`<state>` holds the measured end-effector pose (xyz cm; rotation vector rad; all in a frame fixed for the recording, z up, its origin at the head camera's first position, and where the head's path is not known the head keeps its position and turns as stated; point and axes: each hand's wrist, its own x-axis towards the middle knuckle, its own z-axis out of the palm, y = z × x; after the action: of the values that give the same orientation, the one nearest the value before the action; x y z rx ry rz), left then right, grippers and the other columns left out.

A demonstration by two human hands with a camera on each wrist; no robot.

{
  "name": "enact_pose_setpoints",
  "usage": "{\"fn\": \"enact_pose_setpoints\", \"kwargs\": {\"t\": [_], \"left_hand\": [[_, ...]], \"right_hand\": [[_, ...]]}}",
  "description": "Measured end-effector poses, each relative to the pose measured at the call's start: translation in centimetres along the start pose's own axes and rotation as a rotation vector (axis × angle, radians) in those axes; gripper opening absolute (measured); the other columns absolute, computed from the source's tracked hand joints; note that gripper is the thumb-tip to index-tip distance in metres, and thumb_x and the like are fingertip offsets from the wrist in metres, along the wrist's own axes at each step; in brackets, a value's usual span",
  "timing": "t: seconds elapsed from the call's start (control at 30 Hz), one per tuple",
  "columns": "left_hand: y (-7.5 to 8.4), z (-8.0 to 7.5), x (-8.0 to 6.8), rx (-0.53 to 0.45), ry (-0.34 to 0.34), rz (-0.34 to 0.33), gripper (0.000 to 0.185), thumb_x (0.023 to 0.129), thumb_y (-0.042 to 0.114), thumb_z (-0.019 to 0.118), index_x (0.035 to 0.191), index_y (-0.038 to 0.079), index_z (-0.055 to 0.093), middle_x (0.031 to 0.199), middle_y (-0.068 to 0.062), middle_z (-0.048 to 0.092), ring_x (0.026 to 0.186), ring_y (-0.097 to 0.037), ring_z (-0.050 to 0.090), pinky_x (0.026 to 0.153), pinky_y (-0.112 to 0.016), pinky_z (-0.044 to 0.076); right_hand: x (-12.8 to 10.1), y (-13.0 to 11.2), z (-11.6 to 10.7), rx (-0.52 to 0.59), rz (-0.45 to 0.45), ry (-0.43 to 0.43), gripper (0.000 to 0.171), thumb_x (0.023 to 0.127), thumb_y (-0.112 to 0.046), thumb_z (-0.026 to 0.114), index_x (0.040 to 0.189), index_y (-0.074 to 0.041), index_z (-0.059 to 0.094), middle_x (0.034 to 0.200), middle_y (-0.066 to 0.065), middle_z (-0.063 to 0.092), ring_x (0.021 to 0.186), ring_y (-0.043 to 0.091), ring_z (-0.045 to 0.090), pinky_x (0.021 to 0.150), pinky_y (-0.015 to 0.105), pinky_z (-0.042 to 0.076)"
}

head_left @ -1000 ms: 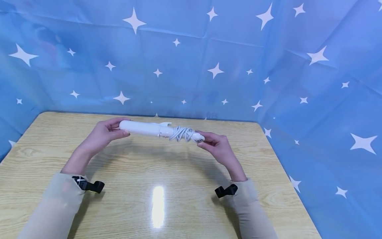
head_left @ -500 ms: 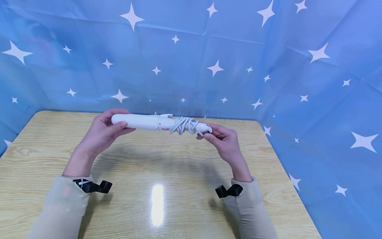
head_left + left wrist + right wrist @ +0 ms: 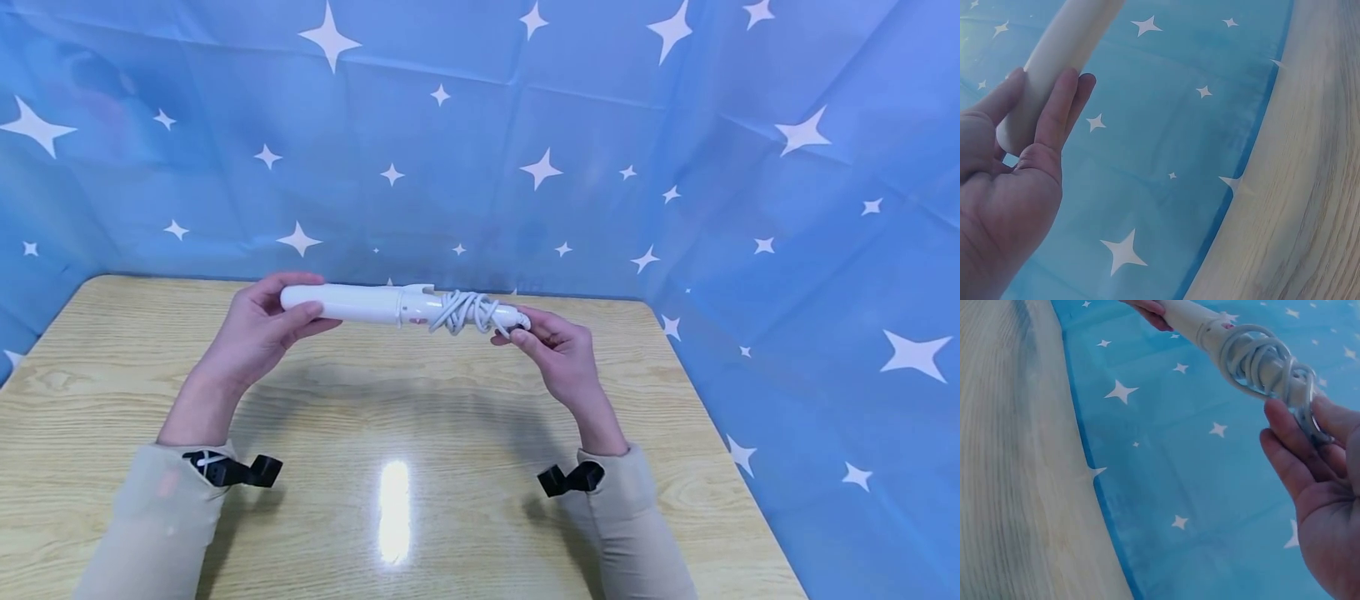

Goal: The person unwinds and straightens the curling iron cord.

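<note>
A white curling iron is held level above the far half of the table, its grey cord wound round the handle. My left hand grips the thick barrel end, thumb in front and fingers around it. In the left wrist view, the smooth barrel lies between thumb and fingers of that hand. At the handle end, my right hand pinches the tip where the cord comes out. The right wrist view has the looped cord just beyond the fingers of that hand.
Below the hands is a light wooden table with a bright light reflection. A blue cloth with white stars hangs behind the table and along its right side. Black wrist straps with camera mounts sit on both sleeves.
Both hands have raised the curling iron slightly, and the left hand has wrapped further along the barrel. Over the last half second almost nothing has moved.
</note>
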<state>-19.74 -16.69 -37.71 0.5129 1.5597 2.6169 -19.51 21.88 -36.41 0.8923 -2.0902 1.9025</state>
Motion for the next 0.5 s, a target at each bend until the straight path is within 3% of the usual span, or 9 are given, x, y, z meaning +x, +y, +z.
{"fn": "enact_pose_setpoints", "kwargs": {"t": [0.5], "left_hand": [[-0.5,-0.3,0.2,-0.019,0.022,-0.026,0.03,0.097,-0.013,0.061,0.124,-0.002,0.069,0.137,-0.017,0.038,0.12,-0.031,0.053,0.095,-0.042,0.058]], "right_hand": [[0.3,1.4,0.6,0.027,0.022,0.06,0.028,0.097,0.006,0.065,0.122,0.018,0.063,0.117,0.028,0.07,0.087,0.02,0.077,0.091,0.043,0.061]]}}
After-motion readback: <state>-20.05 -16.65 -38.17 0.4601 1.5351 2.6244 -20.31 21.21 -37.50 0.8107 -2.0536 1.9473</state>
